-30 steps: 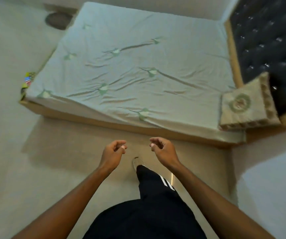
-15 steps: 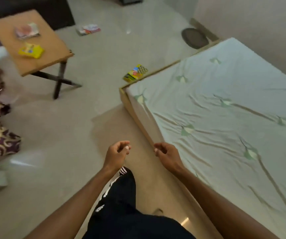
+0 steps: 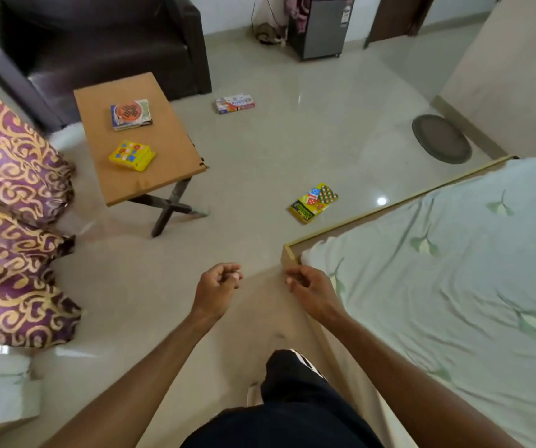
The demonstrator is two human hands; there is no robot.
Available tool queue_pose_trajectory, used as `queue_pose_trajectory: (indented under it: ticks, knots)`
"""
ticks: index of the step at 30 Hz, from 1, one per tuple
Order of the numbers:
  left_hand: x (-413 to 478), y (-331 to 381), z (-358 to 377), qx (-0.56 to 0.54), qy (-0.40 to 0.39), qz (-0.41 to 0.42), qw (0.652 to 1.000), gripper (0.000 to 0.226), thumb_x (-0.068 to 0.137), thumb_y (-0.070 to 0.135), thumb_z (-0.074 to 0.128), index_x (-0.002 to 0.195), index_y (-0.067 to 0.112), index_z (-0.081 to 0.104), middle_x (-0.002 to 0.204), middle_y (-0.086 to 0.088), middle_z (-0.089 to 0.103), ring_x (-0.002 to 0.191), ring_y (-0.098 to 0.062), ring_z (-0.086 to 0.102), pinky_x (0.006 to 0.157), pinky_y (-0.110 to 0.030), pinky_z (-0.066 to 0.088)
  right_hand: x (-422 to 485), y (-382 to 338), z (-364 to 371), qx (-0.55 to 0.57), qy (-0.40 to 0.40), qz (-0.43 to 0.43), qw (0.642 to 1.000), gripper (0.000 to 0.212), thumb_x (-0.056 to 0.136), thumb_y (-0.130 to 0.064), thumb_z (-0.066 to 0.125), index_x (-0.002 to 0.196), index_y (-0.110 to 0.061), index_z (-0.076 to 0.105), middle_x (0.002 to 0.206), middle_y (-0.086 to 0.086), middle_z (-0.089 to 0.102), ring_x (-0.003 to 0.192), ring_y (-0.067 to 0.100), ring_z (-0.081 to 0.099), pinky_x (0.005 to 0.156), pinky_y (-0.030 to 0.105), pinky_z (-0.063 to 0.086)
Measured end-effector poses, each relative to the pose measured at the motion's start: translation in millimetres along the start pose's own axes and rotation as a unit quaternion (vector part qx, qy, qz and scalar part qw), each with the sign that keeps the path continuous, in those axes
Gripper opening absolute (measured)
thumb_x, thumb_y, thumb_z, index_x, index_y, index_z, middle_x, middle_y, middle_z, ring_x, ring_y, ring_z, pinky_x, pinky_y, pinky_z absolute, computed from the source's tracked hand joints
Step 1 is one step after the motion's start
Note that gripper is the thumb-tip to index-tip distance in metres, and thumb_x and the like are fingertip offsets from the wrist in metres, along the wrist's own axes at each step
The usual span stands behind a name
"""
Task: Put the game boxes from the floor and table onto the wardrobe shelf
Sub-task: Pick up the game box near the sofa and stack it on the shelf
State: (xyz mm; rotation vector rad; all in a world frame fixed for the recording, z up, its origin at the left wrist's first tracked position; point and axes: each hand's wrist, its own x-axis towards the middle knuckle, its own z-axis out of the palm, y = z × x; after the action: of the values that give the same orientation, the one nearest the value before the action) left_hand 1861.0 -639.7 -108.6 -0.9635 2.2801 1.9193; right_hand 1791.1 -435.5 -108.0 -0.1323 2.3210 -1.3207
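Note:
A yellow-green game box (image 3: 314,202) lies on the floor beside the bed corner. A white game box (image 3: 235,104) lies farther off on the floor near the sofa. On the wooden table (image 3: 163,156) sit a yellow game box (image 3: 132,155) and an orange-topped game box (image 3: 131,113). My left hand (image 3: 216,287) and my right hand (image 3: 310,287) hang in front of me over the floor, fingers loosely curled, holding nothing. The wardrobe is not in view.
A bed (image 3: 454,279) with a pale green sheet fills the right side. Purple-and-gold cushions (image 3: 11,221) crowd the left. A dark sofa (image 3: 98,43) stands behind the table. A round grey mat (image 3: 441,143) lies by the wall, and a small fridge (image 3: 320,25) stands at the back.
My view has swung left from the bed to the room, bringing the table, sofa and game boxes into sight. Both hands keep the same curled pose, empty.

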Motion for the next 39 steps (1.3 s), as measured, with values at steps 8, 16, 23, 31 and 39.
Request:
queue_pose_trajectory:
  ticks: [8,16,23,31,39]
  knots:
    - [200.8,72.5,-20.8,0.014,0.006,0.004,1.000,0.021,0.091,0.003,0.055,0.105,0.014,0.066,0.096,-0.004,0.072,0.085,-0.016,0.066,0.067,-0.017,0.046,214.6,-66.8,5.3,0.028,-0.008,-0.011,1.000,0.018,0.089,-0.014,0.062,0.104,-0.018,0.071,0.088,0.002,0.074,0.084,0.017,0.070,0.080,0.028,0.057]
    - [398.6,173.0,-27.9,-0.017,0.016,0.000,1.000,0.020,0.090,0.004,0.056,0.099,0.019,0.066,0.093,-0.001,0.072,0.081,-0.012,0.065,0.066,-0.016,0.045,425.7,-156.2,-19.0,0.024,-0.013,-0.023,0.999,0.019,0.088,-0.016,0.062,0.091,-0.034,0.067,0.081,0.001,0.073,0.080,0.022,0.070,0.078,0.035,0.058]
    - [583.2,226.4,-19.3,-0.041,0.016,-0.015,0.999,0.022,0.091,0.006,0.056,0.105,0.018,0.067,0.097,-0.002,0.072,0.080,-0.013,0.067,0.063,-0.014,0.045,620.7,-211.9,-30.9,0.005,-0.010,-0.020,1.000,0.015,0.089,-0.015,0.063,0.099,-0.023,0.071,0.082,0.000,0.073,0.080,0.019,0.070,0.074,0.025,0.054]
    - [823.1,332.2,-37.9,-0.024,0.011,-0.005,1.000,0.023,0.092,0.003,0.054,0.110,0.009,0.067,0.098,-0.006,0.072,0.080,-0.014,0.066,0.060,-0.010,0.048,847.9,-306.0,-62.3,0.005,-0.002,-0.009,1.000,0.016,0.088,-0.012,0.062,0.099,-0.019,0.071,0.073,-0.001,0.070,0.075,0.016,0.069,0.064,0.016,0.049]
    - [1029.5,398.1,-36.6,-0.010,0.010,-0.038,0.999,0.023,0.091,0.002,0.053,0.108,0.009,0.067,0.094,-0.007,0.073,0.076,-0.016,0.065,0.058,-0.011,0.045,1064.7,-364.7,-79.3,0.021,-0.020,0.018,0.999,0.018,0.090,-0.014,0.060,0.104,-0.019,0.071,0.088,0.000,0.074,0.081,0.014,0.069,0.067,0.019,0.049]
